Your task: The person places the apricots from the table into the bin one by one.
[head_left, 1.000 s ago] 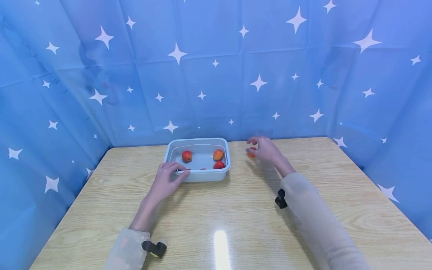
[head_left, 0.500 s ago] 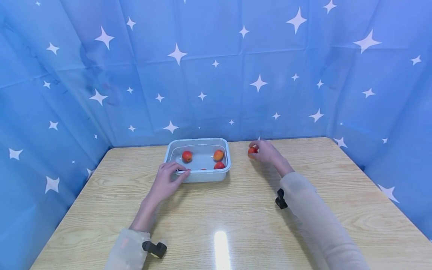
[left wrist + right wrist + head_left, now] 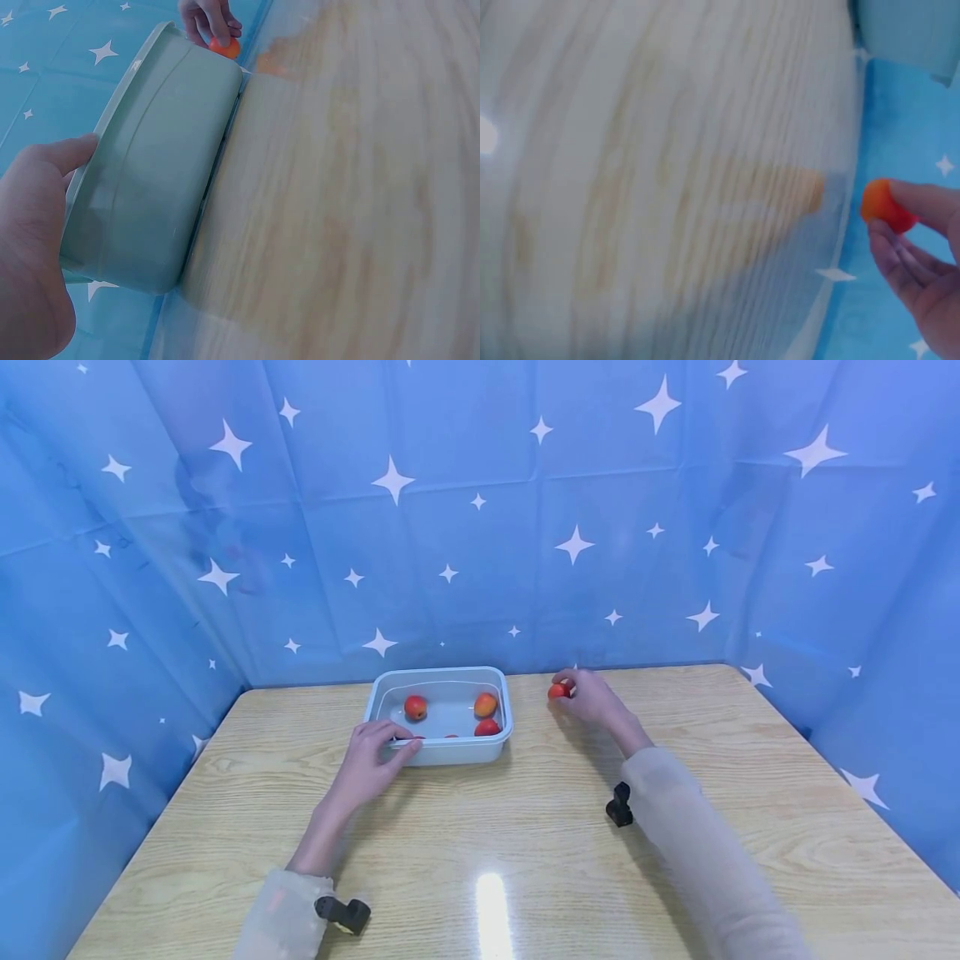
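My left hand (image 3: 369,764) grips the near left corner of a pale blue-grey plastic tub (image 3: 450,753), thumb outside the rim and fingers over it. My right hand (image 3: 594,696), to the right of the tub, pinches a small red-orange fruit (image 3: 558,691) between thumb and fingers. In the right wrist view the fruit (image 3: 886,205) shows just off the tabletop, its reflection beside it. Inside the tub lie a red fruit (image 3: 416,707), an orange-red one (image 3: 485,704) and another red one (image 3: 487,727). More red shows behind the front rim, mostly hidden.
The tub stands near the back edge of a light wood table (image 3: 450,835). Right behind it hangs a blue curtain (image 3: 480,568) with white stars. A black wrist camera (image 3: 343,913) is strapped to the left sleeve, and another camera (image 3: 619,805) to the right one.
My right hand's fingers have closed around the fruit on the table and raised it slightly. The left hand and the tub have stayed where they were.
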Available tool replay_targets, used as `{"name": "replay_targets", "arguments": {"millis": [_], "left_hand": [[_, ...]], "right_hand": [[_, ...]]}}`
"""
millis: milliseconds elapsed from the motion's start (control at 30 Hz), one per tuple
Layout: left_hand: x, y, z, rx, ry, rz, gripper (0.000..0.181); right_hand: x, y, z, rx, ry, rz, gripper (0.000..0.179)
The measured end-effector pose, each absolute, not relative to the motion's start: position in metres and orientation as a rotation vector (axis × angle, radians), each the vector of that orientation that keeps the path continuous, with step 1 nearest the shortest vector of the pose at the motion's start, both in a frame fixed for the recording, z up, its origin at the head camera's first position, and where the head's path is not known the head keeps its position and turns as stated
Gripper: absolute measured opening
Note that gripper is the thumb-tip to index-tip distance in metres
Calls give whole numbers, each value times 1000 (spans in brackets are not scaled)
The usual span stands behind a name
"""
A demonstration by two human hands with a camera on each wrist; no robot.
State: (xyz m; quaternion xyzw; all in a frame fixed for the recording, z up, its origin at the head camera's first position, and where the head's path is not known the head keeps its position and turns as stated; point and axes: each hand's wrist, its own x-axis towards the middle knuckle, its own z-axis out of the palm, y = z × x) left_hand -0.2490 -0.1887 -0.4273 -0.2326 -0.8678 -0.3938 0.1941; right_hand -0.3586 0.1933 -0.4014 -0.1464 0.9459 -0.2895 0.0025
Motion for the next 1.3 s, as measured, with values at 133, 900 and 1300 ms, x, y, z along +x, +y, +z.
{"name": "replay_targets", "arguments": {"millis": [133, 900, 1300], "left_hand": [[-249, -189, -427, -659, -2429, -1101, 9], [-249, -188, -427, -654, -2433, -1099, 10], [-250, -189, -428, -653, -2435, -1103, 9]], "right_hand": [[-355, 191, -397, -454, 2981, -981, 35], [-326, 148, -362, -798, 3047, -1204, 34], [-313, 124, -354, -904, 3013, -1249, 34]]}}
